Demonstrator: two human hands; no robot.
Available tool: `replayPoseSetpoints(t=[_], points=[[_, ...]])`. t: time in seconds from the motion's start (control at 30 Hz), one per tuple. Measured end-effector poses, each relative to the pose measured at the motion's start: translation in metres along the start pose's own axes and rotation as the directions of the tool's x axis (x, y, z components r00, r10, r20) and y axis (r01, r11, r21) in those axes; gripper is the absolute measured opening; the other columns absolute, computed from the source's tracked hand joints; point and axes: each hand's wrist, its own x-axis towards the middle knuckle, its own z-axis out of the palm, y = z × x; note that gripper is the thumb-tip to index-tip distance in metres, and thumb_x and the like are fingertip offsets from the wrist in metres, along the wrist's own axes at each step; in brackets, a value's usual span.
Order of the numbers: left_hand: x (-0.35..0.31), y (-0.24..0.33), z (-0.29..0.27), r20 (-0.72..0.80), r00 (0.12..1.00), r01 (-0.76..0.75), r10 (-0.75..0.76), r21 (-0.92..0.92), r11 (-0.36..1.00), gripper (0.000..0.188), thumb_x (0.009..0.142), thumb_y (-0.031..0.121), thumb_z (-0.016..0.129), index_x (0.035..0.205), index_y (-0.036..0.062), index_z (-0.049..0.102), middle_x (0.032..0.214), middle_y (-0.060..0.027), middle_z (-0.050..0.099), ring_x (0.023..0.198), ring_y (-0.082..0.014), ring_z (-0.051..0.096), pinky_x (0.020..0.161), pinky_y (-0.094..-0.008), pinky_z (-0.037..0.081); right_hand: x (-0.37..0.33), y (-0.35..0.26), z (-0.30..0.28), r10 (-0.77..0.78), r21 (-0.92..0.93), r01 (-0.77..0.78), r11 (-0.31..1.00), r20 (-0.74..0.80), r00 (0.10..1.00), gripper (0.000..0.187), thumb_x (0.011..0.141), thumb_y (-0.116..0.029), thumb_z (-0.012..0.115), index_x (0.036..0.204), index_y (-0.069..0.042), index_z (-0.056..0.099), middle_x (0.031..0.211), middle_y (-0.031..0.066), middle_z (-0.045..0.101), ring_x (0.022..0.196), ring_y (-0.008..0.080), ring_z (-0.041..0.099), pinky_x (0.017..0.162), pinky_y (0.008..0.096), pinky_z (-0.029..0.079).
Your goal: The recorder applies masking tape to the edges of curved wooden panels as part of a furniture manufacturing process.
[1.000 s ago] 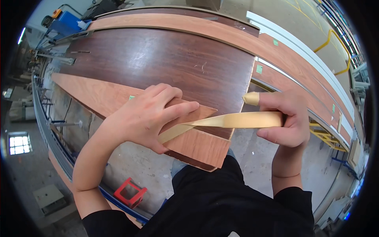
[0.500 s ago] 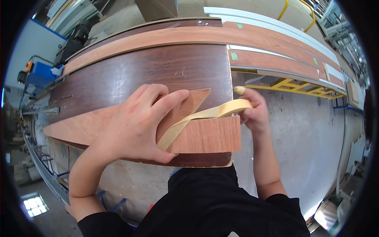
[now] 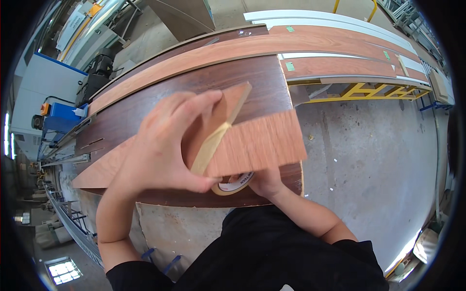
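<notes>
The roll (image 3: 238, 183) lies below the near edge of the board (image 3: 262, 143), on the side toward the wearer, partly hidden by it. It sits between the left thumb and the right hand (image 3: 266, 182). Both are close, and which is nearer is hard to call (the thumb tip comes right up to the roll's rim in this view). The right hand comes in from the lower right, and its fingers go out of sight under the board, so I cannot tell whether they close on the roll.

The left hand (image 3: 167, 140) spans the work from above and grasps it, thumb at the near edge and fingers over the far one. The board's long axis runs left to right, rising a little toward its square right end. A pointed piece (image 3: 228, 104) crosses it at a slant, its tip up and away from the wearer.

Along the meeting of the two, a tape strip (image 3: 211, 148) runs diagonally from beside the thumb toward the far edge, where it looks creased. Its link to the roll is hidden.

Underneath is the dark panel (image 3: 262, 92); a long plank (image 3: 194, 53) lies across its far side. As for containers, I can make out none near the hands.
</notes>
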Motion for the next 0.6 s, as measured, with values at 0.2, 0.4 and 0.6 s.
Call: replayPoseSetpoints(t=[0.2, 0.4, 0.6], points=[[0.009, -0.013, -0.002, 0.056, 0.998, 0.033, -0.035, 0.040, 0.999, 0.097, 0.047, 0.035, 0.083, 0.131, 0.0022, 0.049, 0.117, -0.0165, 0.059, 0.102, -0.0306, 0.058, 0.091, -0.0374, 0.045, 0.015, -0.017, -0.006, 0.074, -0.075, -0.060, 0.995, 0.196, 0.978, 0.029, 0.087, -0.005, 0.065, 0.114, 0.002, 0.056, 0.105, 0.0164, 0.064, 0.094, 0.0272, 0.066, 0.084, 0.0394, 0.057], [-0.009, 0.002, 0.051, 0.106, 0.994, 0.016, -0.011, -0.051, 0.999, 0.093, 0.053, 0.033, 0.085, 0.132, 0.0039, 0.046, 0.107, -0.0185, 0.058, 0.102, -0.0382, 0.056, 0.091, -0.0456, 0.045, 0.013, -0.052, -0.064, 0.073, -0.860, -0.017, 0.510, 0.024, 0.997, 0.037, 0.096, -0.016, 0.052, 0.131, -0.003, 0.050, 0.124, 0.0095, 0.059, 0.112, 0.0203, 0.059, 0.096, 0.0343, 0.049], [-0.051, 0.013, 0.104, -0.014, 1.000, 0.001, -0.002, -0.030, 1.000, 0.092, 0.052, 0.029, 0.083, 0.134, 0.0109, 0.043, 0.094, -0.0174, 0.059, 0.086, -0.0352, 0.057, 0.076, -0.0430, 0.048, 0.005, -0.049, -0.006, 0.105, -0.327, -0.160, 0.931, -0.181, 0.978, 0.055, 0.092, -0.022, 0.064, 0.139, -0.004, 0.043, 0.140, 0.0133, 0.050, 0.121, 0.0197, 0.054, 0.100, 0.0342, 0.047]])
